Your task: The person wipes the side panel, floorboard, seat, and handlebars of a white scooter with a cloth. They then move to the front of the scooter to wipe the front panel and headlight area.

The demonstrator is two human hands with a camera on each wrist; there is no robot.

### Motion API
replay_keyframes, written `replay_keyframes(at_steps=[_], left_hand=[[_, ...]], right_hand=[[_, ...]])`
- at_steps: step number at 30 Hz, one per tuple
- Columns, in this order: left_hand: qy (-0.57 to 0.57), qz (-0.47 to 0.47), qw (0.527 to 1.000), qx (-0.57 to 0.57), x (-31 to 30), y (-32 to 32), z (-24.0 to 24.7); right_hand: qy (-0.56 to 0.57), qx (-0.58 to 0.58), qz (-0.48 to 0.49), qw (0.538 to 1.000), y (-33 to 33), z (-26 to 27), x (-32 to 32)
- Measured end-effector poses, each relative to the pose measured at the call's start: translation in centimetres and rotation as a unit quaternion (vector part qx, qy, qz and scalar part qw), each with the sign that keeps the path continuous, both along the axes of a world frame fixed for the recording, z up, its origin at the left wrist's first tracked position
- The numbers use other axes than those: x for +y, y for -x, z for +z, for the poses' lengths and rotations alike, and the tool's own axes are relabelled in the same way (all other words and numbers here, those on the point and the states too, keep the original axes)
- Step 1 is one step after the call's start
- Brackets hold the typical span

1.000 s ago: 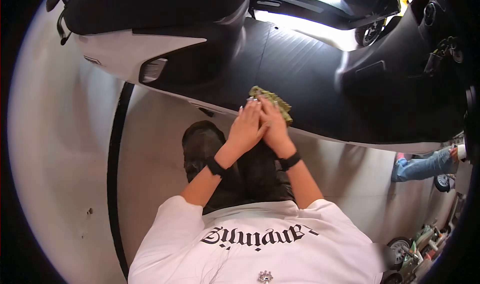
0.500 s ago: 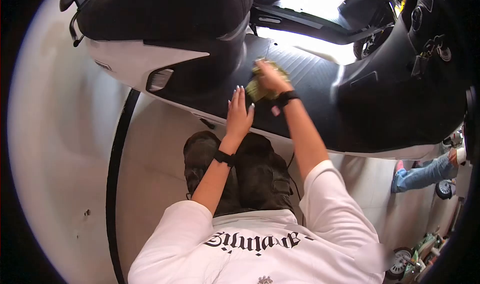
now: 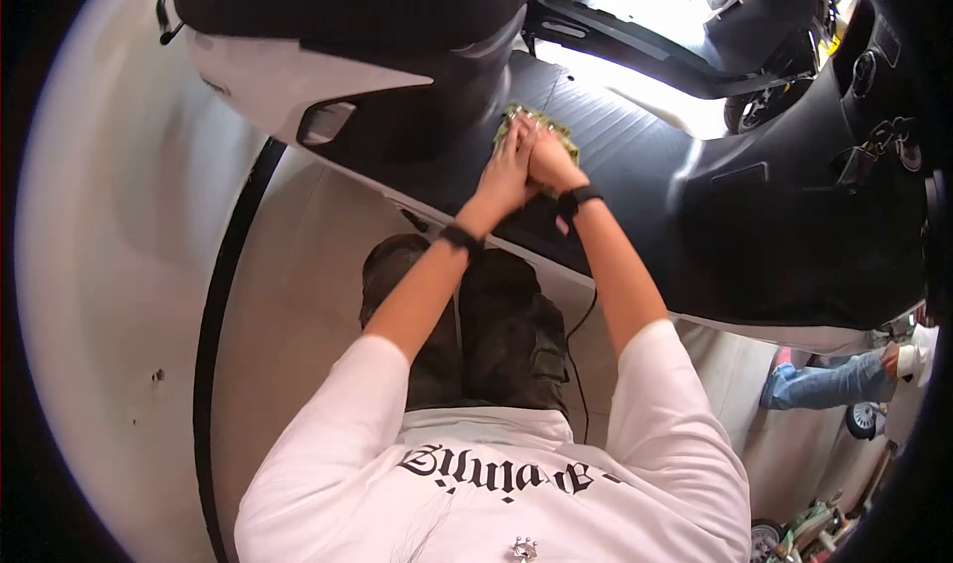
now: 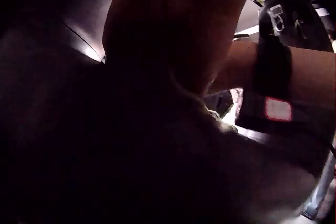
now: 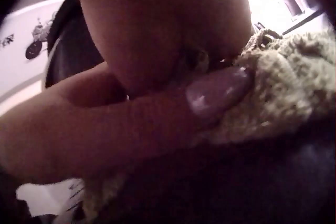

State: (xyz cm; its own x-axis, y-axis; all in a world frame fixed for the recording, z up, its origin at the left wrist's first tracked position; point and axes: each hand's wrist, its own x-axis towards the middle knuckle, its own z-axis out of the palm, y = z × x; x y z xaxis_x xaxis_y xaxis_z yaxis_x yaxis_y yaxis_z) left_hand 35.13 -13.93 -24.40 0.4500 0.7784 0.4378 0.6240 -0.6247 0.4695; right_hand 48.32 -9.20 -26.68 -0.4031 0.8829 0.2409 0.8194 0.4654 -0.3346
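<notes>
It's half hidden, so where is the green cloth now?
In the head view, above and slightly right of centre, the green cloth lies on the black footboard, beneath the left hand and right hand.

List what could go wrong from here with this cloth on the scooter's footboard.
1. If the cloth slips under the left hand and right hand, a long nail might scrape the footboard.
2. The pink tag hanging at the right wristband could drag or catch.
3. The thin cable beside the legs might snag.
</notes>
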Motion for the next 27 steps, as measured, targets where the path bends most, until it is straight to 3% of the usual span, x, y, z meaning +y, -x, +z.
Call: replay_keyframes(at_steps=[2, 5, 6, 8, 9, 10, 11, 12, 14, 15, 16, 17, 18, 19, 21, 22, 25, 27], left_hand=[[0.049, 0.008, 0.997, 0.051, 2.9, -0.1, 1.0], [0.129, 0.031, 0.979, 0.156, 2.6, 0.4, 2.9], [0.181, 0.039, 0.964, 0.194, 0.2, 0.5, 4.3], [0.086, 0.070, 0.982, 0.153, -6.5, 1.6, 2.3], [0.080, 0.065, 0.986, 0.132, -10.1, 1.6, 2.3], [0.139, 0.061, 0.972, 0.178, -13.1, 1.4, 2.2], [0.115, 0.024, 0.985, 0.130, -15.0, 1.0, 1.6], [0.172, -0.010, 0.971, 0.165, -15.9, 0.1, 2.1], [0.143, -0.072, 0.964, 0.214, -15.0, -2.5, 2.1], [0.118, -0.094, 0.970, 0.191, -13.6, -4.5, 1.6], [0.090, -0.116, 0.975, 0.169, -11.4, -6.7, 0.8], [0.070, -0.150, 0.972, 0.170, -8.9, -8.8, 0.3], [0.048, -0.183, 0.967, 0.171, -6.3, -10.8, 0.0], [0.076, -0.200, 0.960, 0.183, -3.7, -13.0, 0.0], [0.130, -0.204, 0.943, 0.228, -0.3, -15.9, 0.7], [0.157, -0.188, 0.934, 0.259, 0.0, -17.0, 1.2], [0.132, -0.205, 0.933, 0.264, -1.2, -15.2, 1.1], [0.122, -0.224, 0.932, 0.257, -3.6, -12.4, 1.4]], right_hand=[[-0.028, -0.064, -0.064, 0.995, 0.5, 0.3, 1.3], [-0.024, 0.001, -0.047, 0.999, 1.3, -0.2, -0.8], [-0.034, 0.021, -0.033, 0.999, 1.5, -0.9, -2.4], [-0.040, 0.030, 0.023, 0.998, 2.4, 0.1, -8.9], [-0.041, -0.017, 0.017, 0.999, 2.3, 0.3, -12.2], [-0.046, -0.063, 0.006, 0.997, 2.1, 0.3, -14.8], [-0.037, -0.058, -0.014, 0.998, 1.5, 0.0, -17.1], [-0.020, -0.053, -0.031, 0.998, 0.4, -0.2, -18.9], [0.042, -0.052, -0.077, 0.995, -2.5, 2.4, -19.9], [0.007, -0.059, -0.098, 0.993, -5.1, 0.5, -18.9], [0.027, 0.045, -0.127, 0.990, -7.8, -1.3, -17.1], [0.060, 0.043, -0.157, 0.985, -9.1, 1.1, -16.2], [0.040, 0.062, -0.178, 0.981, -12.0, -0.9, -13.5], [0.024, -0.042, -0.201, 0.978, -14.6, -2.2, -11.2], [0.108, -0.016, -0.216, 0.970, -17.9, -1.8, -7.6], [0.142, -0.022, -0.177, 0.974, -19.2, -1.8, -6.3], [0.148, 0.008, -0.234, 0.961, -17.0, -0.3, -8.0], [0.093, 0.019, -0.237, 0.967, -14.7, -1.2, -11.0]])
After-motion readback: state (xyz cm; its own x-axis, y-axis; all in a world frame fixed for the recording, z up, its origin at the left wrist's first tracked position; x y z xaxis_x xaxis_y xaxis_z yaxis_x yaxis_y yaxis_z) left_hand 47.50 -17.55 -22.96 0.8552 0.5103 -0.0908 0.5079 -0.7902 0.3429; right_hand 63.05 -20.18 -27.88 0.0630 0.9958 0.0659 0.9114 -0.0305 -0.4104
